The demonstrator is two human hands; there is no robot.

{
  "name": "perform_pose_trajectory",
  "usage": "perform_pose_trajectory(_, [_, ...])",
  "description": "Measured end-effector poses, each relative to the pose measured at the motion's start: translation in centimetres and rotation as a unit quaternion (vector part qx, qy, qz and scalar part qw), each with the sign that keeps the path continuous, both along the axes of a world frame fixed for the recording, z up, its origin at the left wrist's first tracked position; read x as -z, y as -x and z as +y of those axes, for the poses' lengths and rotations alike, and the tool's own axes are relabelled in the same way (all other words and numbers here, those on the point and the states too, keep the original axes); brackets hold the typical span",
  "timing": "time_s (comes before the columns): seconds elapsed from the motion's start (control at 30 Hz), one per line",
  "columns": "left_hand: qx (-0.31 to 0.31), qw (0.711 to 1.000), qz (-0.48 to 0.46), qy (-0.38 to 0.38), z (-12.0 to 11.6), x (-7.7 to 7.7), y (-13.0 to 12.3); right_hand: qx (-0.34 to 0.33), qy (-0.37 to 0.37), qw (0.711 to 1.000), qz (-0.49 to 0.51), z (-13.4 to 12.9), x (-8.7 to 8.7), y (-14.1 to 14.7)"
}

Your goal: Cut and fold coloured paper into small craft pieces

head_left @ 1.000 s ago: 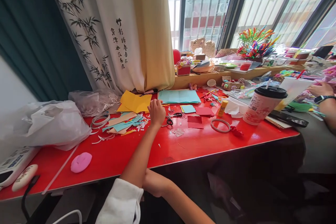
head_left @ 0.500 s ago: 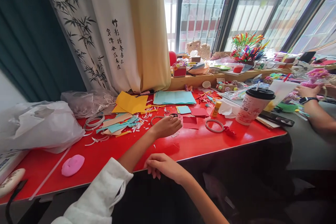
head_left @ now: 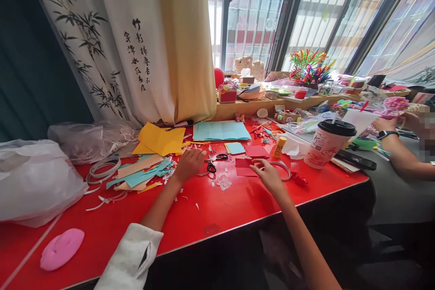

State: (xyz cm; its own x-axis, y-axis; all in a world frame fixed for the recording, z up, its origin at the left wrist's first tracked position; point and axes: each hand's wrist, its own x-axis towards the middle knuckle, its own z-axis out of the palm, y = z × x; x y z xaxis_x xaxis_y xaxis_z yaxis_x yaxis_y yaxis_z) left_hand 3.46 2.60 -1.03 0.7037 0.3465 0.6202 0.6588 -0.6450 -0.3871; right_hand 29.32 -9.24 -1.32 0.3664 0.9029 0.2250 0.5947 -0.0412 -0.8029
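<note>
My left hand is over the red table, beside the scissors with black handles; its fingers are bent, and whether they hold anything is hidden. My right hand has its fingers apart at the edge of a dark red paper square, with a grey ring just behind it. Another red square and a small light blue square lie farther back. A yellow glue stick stands near the ring.
Paper scraps, yellow sheets and plastic bags lie left, pink clay at front left. Blue sheets lie behind. A lidded cup and black phone are right, near another person's hands.
My left hand has moved left, uncovering the scissors. My right hand has moved from the table's front edge forward and right to the red paper. The view has shifted slightly.
</note>
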Motion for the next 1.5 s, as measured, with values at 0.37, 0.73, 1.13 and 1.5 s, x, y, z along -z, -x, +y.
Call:
perform_pose_trajectory(0.37, [0.018, 0.957, -0.213, 0.197, -0.4, 0.3, -0.9, -0.002, 0.025, 0.982, -0.186, 4.4, -0.3, -0.2])
perform_pose_trajectory(0.73, [0.191, 0.587, -0.501, 0.606, -1.5, -1.4, -2.1, -0.226, -0.107, 0.956, 0.156, 9.6, -4.7, 7.8])
perform_pose_trajectory(1.13, [0.049, 0.647, -0.587, 0.484, 0.3, -1.1, -0.1, -0.306, -0.001, 0.899, 0.312, 10.3, -1.1, 11.3])
perform_pose_trajectory(1.5, [0.113, 0.555, -0.565, 0.6, 0.0, -1.1, -0.2, -0.219, -0.064, 0.905, 0.358, 10.8, -0.7, 10.0])
